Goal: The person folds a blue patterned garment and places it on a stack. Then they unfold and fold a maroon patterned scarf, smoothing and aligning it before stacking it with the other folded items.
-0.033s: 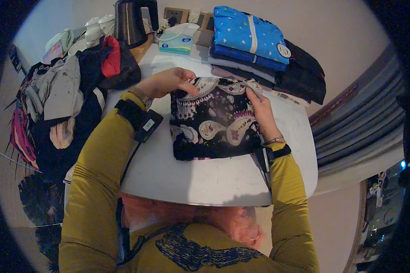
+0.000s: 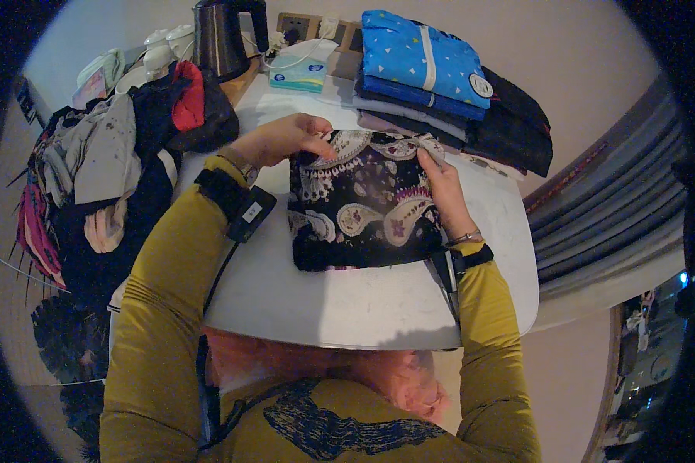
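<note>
A folded dark garment (image 2: 367,204) with a cream and purple paisley pattern lies on the white table in front of me. My left hand (image 2: 297,140) pinches its far left corner between thumb and fingers. At the far right corner, my right hand (image 2: 446,189) grips the cloth, thumb on top and the other fingers mostly hidden behind it. The garment's near edge is plain black and fuzzy. Each wrist wears a black strap, with a small dark box at the left one.
Beyond the garment stands a stack of folded clothes, topped by a blue patterned one (image 2: 425,58). More dark clothes (image 2: 510,123) lie to its right. A tissue pack (image 2: 299,73) and a kettle (image 2: 222,38) are at the back. Loose clothes (image 2: 100,154) are heaped left of the white table (image 2: 278,309).
</note>
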Motion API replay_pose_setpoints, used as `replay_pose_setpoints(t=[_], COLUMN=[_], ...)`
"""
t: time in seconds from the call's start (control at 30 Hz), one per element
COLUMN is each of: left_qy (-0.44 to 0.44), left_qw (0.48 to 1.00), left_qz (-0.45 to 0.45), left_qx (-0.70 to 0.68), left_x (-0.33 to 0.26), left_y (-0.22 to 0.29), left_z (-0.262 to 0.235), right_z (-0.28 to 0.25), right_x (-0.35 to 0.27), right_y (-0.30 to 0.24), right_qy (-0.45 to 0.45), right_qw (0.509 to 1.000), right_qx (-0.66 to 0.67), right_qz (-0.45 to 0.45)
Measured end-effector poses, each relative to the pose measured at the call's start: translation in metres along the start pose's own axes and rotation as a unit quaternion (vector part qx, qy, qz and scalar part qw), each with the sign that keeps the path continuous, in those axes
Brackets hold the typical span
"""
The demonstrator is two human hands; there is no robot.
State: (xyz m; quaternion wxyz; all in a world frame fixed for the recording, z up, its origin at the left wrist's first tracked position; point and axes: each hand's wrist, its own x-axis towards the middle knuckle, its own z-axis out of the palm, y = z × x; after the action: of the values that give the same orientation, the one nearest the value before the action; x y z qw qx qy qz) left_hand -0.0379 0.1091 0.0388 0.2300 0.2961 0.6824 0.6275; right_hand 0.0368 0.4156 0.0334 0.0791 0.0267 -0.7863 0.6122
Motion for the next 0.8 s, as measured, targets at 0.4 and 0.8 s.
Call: replay_pose_setpoints(t=[0.4,0.8], left_qy=[0.078,0.114], left_qw=[0.986,0.987], left_qz=[-0.099,-0.044], left_qx=[0.106,0.109], left_x=[0.004,0.016], left_y=[-0.007,-0.037], left_z=[-0.006,-0.014], right_z=[0.001,0.006], right_x=[0.002,-0.006], right_y=[0.006,-0.006], right_qy=[-0.002,-0.087], right_qw=[0.996,0.996], right_qx=[-0.052,-0.022], right_qz=[0.074,0.026])
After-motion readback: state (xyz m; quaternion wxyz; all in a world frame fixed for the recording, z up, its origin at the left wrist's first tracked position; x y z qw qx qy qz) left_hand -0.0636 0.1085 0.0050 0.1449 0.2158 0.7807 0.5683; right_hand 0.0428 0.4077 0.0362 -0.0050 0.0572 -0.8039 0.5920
